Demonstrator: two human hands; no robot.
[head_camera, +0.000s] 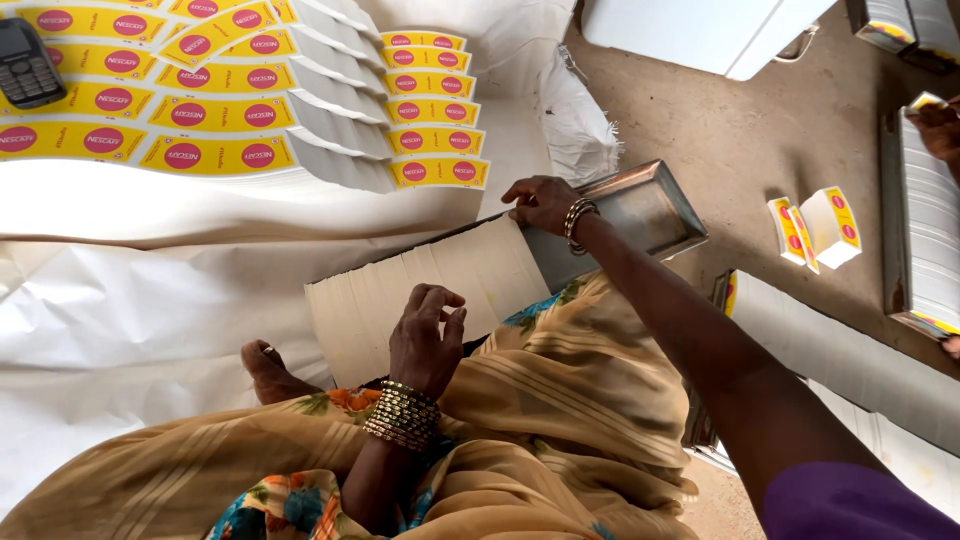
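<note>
I sit on the white cloth sheet (120, 310) spread over the floor, with a long row of pale flat cardboard blanks (430, 295), stood on edge, lying across my lap. Its long axis runs from lower left near my knee up and right to the shallow grey metal tray (650, 205). My right hand (540, 203) rests fingertips down on the far upper end of the row beside the tray, gripping nothing. My left hand (428, 335), fingers curled and pinching loosely, sits over the row's near edge; I cannot tell whether it holds a blank. Stacks of yellow printed blanks (220, 100) line the sheet's far edge.
</note>
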